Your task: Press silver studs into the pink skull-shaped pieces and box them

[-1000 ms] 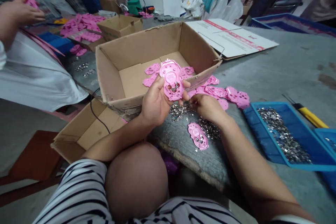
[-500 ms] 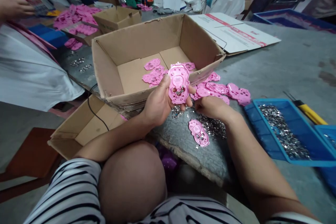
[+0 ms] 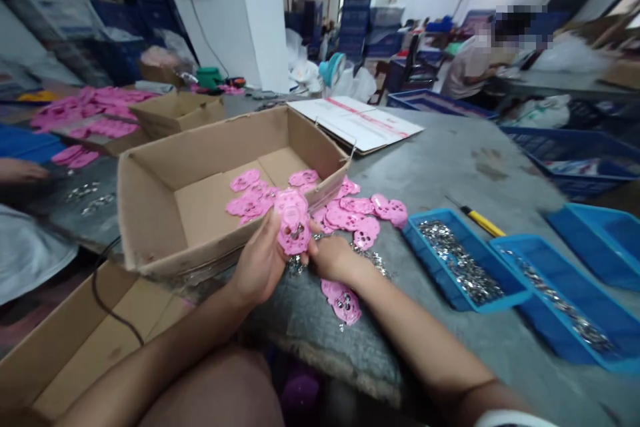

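Observation:
A pink plastic cover with round holes is upright in my left hand, thumb on its left edge and fingers behind. Small shiny metal pieces sit in its lower part. My right hand is closed by the cover's lower right edge, its fingertips partly hidden; what they pinch is too small to make out. Below it on the table lies another pink plastic cover with metal pieces on it. Loose metal pieces are scattered beside and under my hands. More pink covers are heaped just beyond.
A cardboard box holding several pink covers stands ahead. To the right are blue trays with metal parts and a yellow-handled tool. Another person's hand shows at far left; a person sits in the background.
The view has tilted up and turned right. My right hand has moved in from beside the loose metal pieces to the lower right edge of the held cover. My left hand still holds it.

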Demonstrator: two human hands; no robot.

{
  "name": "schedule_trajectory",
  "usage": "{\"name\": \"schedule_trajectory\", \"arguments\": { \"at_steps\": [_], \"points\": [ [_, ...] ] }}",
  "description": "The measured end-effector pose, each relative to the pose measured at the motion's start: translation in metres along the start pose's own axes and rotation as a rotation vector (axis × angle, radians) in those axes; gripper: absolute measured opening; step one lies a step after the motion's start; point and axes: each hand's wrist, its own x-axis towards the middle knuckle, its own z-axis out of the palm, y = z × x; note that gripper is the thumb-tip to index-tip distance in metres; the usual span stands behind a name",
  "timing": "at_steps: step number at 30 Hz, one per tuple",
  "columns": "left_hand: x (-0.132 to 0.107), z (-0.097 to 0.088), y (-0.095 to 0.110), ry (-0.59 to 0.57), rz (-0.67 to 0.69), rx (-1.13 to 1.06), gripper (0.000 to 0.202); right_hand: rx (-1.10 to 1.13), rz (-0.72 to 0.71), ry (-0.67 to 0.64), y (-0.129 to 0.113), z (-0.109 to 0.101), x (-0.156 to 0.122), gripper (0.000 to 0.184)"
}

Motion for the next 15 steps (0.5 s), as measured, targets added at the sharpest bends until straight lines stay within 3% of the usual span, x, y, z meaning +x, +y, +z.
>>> {"name": "schedule_trajectory", "arguments": {
  "at_steps": [15],
  "points": [
    [0.0015,-0.0056,-0.0081,0.067,0.030,0.118,0.049,0.039,-0.075,0.125,-0.0035,0.0083,0.0095,0.026]
  ]
}}
